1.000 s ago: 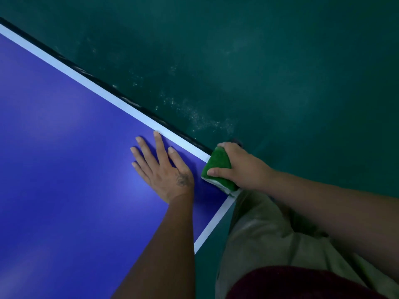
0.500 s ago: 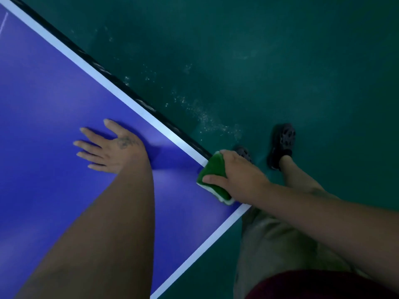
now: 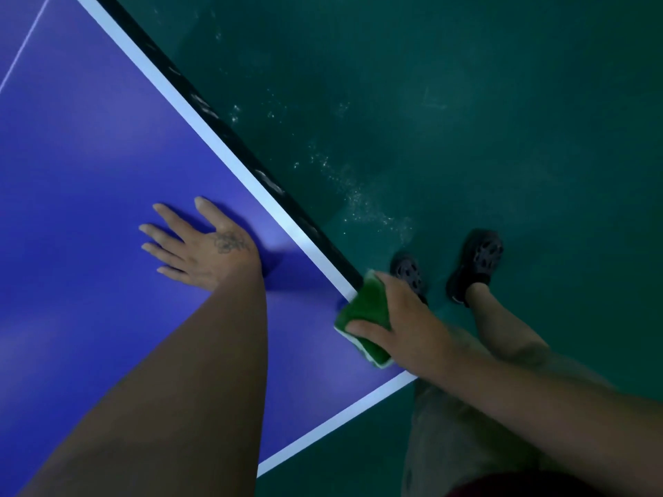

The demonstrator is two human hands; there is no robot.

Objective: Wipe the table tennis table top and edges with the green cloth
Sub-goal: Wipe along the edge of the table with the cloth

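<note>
Relocated since a second ago: left hand [image 3: 204, 249], formerly just beside the cloth, now braces further in on the blue table top [image 3: 89, 166], fingers straight and spread. Right hand [image 3: 409, 328] clamps the green cloth [image 3: 362, 313] over the table corner beside the black edge [image 3: 215, 127], thumb on top. Cloth judged light, soft, folded (a thick wad); best gripped across the fold.
</note>
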